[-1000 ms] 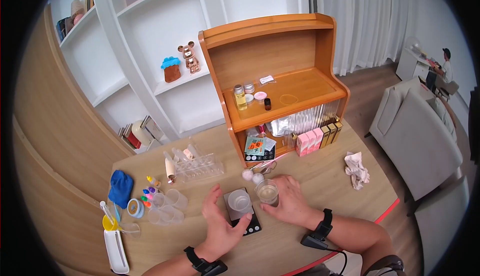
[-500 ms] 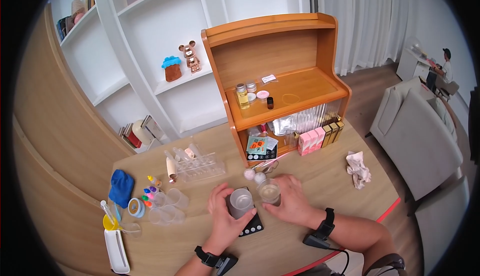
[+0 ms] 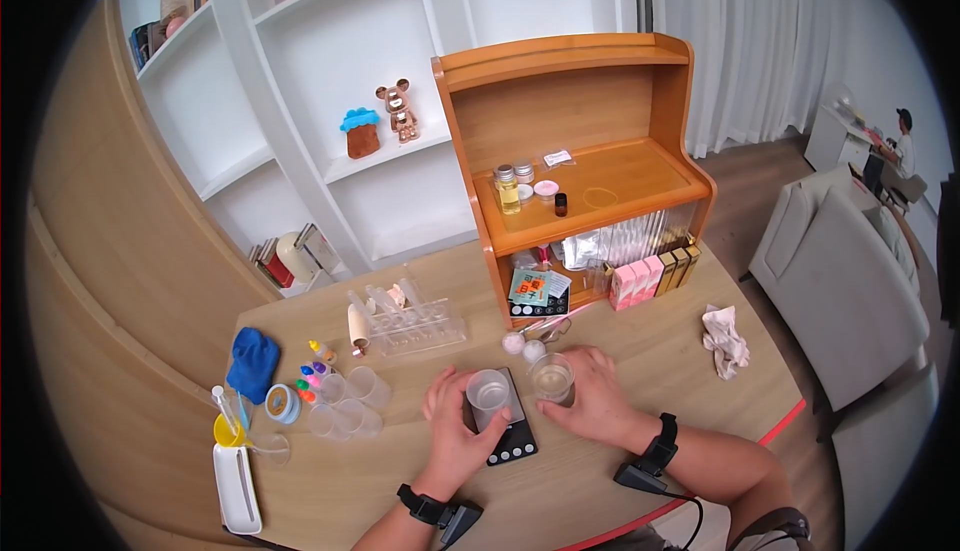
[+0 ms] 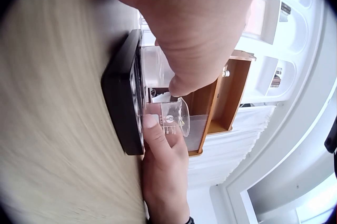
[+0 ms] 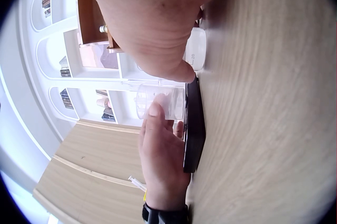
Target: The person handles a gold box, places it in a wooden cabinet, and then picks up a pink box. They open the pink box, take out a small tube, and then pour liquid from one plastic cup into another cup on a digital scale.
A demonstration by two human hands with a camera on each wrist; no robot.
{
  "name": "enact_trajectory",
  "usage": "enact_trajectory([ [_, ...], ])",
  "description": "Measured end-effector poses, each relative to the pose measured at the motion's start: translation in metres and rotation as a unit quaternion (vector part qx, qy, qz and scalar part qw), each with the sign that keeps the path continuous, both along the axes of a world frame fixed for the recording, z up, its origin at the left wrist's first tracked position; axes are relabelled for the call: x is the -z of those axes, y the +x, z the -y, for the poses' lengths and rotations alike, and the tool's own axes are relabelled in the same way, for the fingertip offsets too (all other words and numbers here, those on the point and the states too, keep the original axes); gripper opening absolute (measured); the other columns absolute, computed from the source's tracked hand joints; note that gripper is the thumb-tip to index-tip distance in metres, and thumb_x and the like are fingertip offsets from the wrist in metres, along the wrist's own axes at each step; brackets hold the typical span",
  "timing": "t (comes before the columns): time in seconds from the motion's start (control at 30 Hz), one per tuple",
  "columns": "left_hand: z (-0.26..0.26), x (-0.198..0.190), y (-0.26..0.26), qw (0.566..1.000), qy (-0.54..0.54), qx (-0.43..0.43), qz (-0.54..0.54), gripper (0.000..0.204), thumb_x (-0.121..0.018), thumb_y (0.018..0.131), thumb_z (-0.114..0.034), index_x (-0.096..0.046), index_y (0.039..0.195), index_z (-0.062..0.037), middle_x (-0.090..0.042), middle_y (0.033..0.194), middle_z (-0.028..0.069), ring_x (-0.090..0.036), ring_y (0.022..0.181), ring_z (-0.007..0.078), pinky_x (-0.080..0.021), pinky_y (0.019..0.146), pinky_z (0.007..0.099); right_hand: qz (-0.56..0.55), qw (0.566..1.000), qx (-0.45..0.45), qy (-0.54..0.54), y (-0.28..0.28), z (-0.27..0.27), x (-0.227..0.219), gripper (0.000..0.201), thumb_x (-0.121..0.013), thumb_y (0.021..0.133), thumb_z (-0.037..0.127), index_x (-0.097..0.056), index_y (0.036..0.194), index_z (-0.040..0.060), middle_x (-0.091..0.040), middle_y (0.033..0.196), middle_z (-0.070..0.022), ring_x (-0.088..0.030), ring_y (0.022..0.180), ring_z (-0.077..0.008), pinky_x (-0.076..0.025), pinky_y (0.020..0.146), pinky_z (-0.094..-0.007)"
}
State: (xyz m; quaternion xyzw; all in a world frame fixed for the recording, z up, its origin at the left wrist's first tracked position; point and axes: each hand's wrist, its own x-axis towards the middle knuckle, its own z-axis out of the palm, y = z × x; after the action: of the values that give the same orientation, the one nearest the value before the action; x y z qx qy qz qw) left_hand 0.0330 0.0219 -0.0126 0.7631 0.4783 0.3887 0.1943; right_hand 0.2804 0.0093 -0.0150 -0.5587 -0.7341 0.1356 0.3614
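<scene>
Left hand point(image 3: 455, 433) has curled round the cup point(image 3: 488, 391), seemingly on the scale point(image 3: 513, 444).

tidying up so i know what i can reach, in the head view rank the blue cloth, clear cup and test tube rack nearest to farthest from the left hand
From the left hand:
1. Clear cup, in its grip.
2. Test tube rack, ahead and a little left.
3. Blue cloth, farther out to the left.
</scene>
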Motion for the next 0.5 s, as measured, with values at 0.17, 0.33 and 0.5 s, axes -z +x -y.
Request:
enact_trajectory([
  [0.17,0.004,-0.002,0.002,0.999,-0.011,-0.001,0.043,0.068,-0.092,0.082,-0.018,-0.057,0.139,-0.0092,-0.060,0.145,0.0119,-0.041,0.151,0.0432,-0.029,0.125,0.0548,-0.019,1.000,-0.019,0.005,0.002,0.001,-0.001,0.068,-0.086,0.081,0.025,-0.057,0.138,0.0041,-0.064,0.132,-0.0189,-0.053,0.132,-0.0412,-0.038,0.115,-0.0521],
  [0.33,0.001,0.004,-0.002,1.000,0.003,0.000,0.020,0.067,-0.091,0.083,-0.016,-0.055,0.139,-0.0091,-0.059,0.147,0.0116,-0.042,0.150,0.0437,-0.028,0.126,0.0557,-0.028,0.999,-0.034,0.010,0.005,-0.002,0.009,0.067,-0.086,0.082,0.024,-0.058,0.140,0.0067,-0.064,0.133,-0.0184,-0.053,0.132,-0.0407,-0.038,0.115,-0.0514],
  [0.5,0.000,0.009,-0.004,1.000,0.023,0.014,0.016,0.063,-0.089,0.085,-0.015,-0.055,0.138,-0.0092,-0.060,0.146,0.0120,-0.043,0.149,0.0421,-0.029,0.125,0.0556,-0.011,0.999,-0.042,-0.011,0.005,0.001,-0.001,0.068,-0.086,0.082,0.026,-0.058,0.141,0.0073,-0.064,0.133,-0.0185,-0.053,0.132,-0.0404,-0.037,0.116,-0.0508],
])
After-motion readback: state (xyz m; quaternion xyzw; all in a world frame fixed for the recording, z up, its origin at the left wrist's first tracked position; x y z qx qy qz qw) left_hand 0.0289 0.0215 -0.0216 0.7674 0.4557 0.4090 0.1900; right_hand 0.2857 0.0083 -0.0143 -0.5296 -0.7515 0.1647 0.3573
